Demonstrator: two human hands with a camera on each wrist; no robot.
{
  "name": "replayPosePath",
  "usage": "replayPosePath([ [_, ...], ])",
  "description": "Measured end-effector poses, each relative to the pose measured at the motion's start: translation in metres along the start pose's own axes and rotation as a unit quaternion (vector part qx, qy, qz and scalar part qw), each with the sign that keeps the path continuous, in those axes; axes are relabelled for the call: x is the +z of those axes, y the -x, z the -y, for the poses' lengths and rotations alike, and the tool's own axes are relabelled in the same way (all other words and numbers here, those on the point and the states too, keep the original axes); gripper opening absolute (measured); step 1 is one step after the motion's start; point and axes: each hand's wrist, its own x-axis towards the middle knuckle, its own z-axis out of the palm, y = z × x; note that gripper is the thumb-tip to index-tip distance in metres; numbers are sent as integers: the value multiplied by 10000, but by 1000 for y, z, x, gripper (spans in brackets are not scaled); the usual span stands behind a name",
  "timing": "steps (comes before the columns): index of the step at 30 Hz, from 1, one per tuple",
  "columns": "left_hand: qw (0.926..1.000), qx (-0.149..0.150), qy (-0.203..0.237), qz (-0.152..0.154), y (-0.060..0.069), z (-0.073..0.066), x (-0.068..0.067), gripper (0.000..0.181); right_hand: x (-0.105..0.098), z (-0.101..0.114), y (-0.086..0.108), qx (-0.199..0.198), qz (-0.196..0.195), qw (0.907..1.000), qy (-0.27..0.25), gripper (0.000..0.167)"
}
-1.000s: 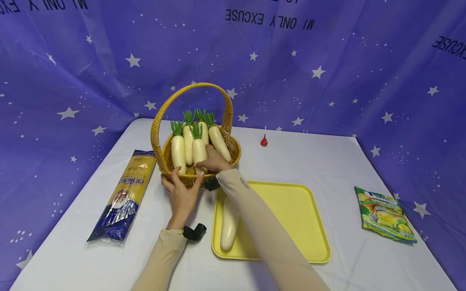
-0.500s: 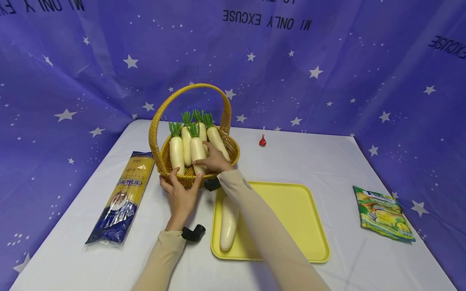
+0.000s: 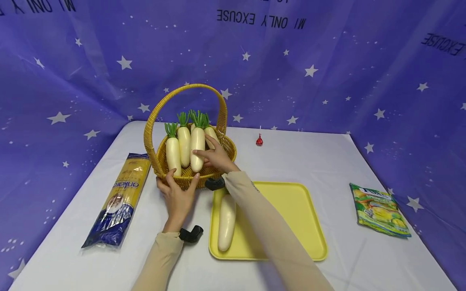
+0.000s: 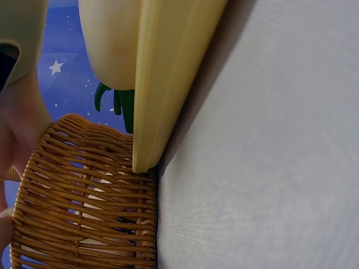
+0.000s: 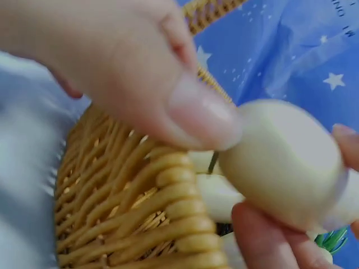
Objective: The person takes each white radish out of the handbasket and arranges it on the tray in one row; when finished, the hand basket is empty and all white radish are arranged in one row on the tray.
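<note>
A wicker basket [image 3: 205, 182] with a tall arched handle holds several white radishes with green tops, two of them the left radish [image 3: 173, 155] and the one beside it [image 3: 185, 147]. My right hand [image 3: 220, 158] grips another white radish [image 3: 198, 147] between thumb and fingers; its rounded end [image 5: 280, 162] fills the right wrist view. My left hand [image 3: 178, 200] holds the basket's front rim, thumb and index finger over the edge. On the yellow tray [image 3: 287, 218] lies one more radish [image 3: 227, 222], its upper end hidden by my right wrist.
A pasta packet [image 3: 118, 198] lies left of the basket. At the far right is a green soup packet [image 3: 379, 210], and a small red object [image 3: 259, 140] sits near the back edge. A purple starry cloth [image 3: 276, 72] hangs behind the white table.
My right hand has lifted its radish a little up and away from the basket's front wall, and the lower end now shows. My left hand stays on the rim. The view shifts slightly.
</note>
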Motion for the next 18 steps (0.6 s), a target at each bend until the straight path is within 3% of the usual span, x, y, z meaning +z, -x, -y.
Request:
replayPosePath([
  [4,10000,23,23,0,0,0,0,78,-6,4,7,-21,87,9996,-262,74],
  [11,10000,23,39,1,1,0,-1,77,-22,10,29,-203,653,9966,-455,72],
  [18,10000,-42,-23,59,0,0,-3,79,-47,6,77,-420,854,9945,-443,67],
])
